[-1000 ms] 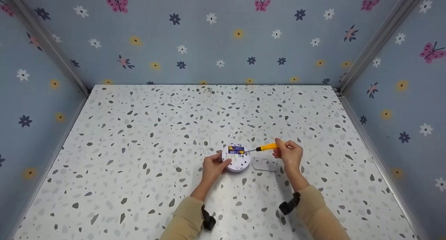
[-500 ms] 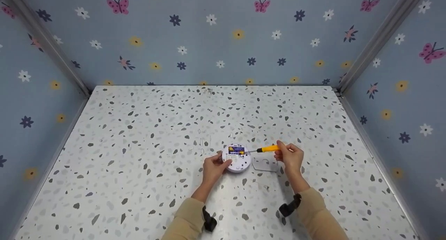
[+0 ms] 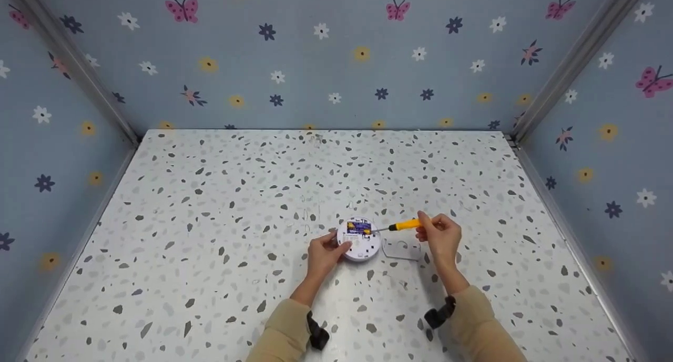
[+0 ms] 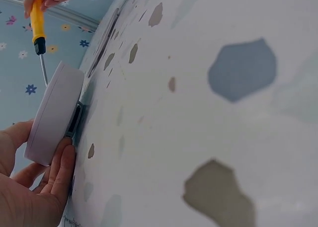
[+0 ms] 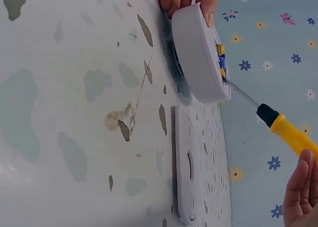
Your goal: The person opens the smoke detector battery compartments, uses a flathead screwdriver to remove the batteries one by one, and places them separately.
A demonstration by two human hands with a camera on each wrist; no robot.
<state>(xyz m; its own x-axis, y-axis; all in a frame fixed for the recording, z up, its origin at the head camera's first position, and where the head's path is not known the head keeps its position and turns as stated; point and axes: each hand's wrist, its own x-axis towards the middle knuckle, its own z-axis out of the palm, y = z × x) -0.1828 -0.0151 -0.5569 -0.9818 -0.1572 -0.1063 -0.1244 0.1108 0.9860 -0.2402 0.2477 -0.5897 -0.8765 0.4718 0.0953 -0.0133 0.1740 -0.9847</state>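
A round white battery-powered device (image 3: 362,250) shows its back, where batteries (image 3: 359,227) with blue and yellow wrapping sit in an uncovered compartment. My left hand (image 3: 325,254) grips its left edge, thumb on top and fingers beneath; in the left wrist view the device (image 4: 57,113) is tilted up from the table. My right hand (image 3: 440,238) holds a screwdriver (image 3: 407,224) by its yellow handle. The metal shaft points left, its tip right at the end of a battery (image 5: 221,58) in the right wrist view.
A flat white cover plate (image 3: 402,250) lies on the speckled table (image 3: 210,278) just right of the device, below the screwdriver. Blue flowered walls (image 3: 336,52) enclose the back and both sides. Each wrist wears a black camera mount.
Hands, device and screwdriver keep nearly the same pose. The whole head view has shifted slightly, and the screwdriver tip stays at the batteries.
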